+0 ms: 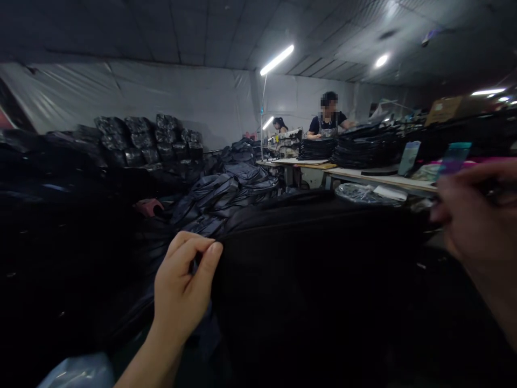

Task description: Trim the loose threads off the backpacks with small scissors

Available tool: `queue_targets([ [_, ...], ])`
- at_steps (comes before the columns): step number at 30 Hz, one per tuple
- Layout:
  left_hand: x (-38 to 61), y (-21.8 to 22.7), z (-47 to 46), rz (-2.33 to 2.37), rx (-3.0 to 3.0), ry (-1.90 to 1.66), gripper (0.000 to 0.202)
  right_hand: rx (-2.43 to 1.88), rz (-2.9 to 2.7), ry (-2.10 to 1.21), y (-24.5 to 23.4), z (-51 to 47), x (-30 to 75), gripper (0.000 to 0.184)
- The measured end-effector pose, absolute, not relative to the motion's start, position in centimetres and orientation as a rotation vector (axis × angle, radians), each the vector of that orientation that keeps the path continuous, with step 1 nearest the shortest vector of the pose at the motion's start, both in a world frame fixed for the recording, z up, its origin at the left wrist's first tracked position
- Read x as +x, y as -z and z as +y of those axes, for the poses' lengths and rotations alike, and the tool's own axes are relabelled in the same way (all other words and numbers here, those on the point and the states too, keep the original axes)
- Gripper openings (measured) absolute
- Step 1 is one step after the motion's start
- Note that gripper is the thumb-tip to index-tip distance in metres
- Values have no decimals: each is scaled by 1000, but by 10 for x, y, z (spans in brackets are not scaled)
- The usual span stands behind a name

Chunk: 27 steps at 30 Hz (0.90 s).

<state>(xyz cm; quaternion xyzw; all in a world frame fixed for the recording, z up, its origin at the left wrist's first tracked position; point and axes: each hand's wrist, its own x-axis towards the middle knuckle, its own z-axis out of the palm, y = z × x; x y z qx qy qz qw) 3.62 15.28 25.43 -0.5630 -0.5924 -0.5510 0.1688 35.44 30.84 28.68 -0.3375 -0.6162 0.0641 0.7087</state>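
Observation:
A large piece of black fabric (pixel 315 280) hangs in front of me, its upper edge stretched across the view. My left hand (pixel 183 283) pinches its upper left corner between thumb and bent forefinger. At the right, my right hand (pixel 470 210) is blurred, with its fingers curled together at the fabric's upper right corner. The fabric is so dark that its shape and details are hard to make out.
Dark folded goods (pixel 230 186) lie heaped beyond my left hand. Shiny black wrapped bundles (pixel 149 140) are stacked by the wall. A co-worker (pixel 328 124) stands behind a table (pixel 363 175) bearing black stacks (pixel 363 148). A pink stool (pixel 149 207) is partly buried.

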Motion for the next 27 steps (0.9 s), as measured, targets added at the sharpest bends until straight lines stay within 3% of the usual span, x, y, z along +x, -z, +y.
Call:
queue_targets([
  [4,48,-245,137,-1740,-1842,1476,3,-465,-1292,-172,-327,304,323,13],
  [6,54,-243,137,-1821,-1951,1401,11,-400,-1412,-262,-333,297,304,10],
  [10,71,-253,147,-1772,-2178,1213,30,-266,-1817,-616,-319,269,270,12],
  [19,81,-269,135,-1546,-2303,970,20,126,-2143,-1165,-294,219,245,17],
  [21,82,-266,131,-1612,-2378,840,15,123,-2183,-1180,-287,220,242,17],
  [27,61,-252,117,-1760,-2223,791,27,-266,-2080,-1129,-260,242,237,7],
])
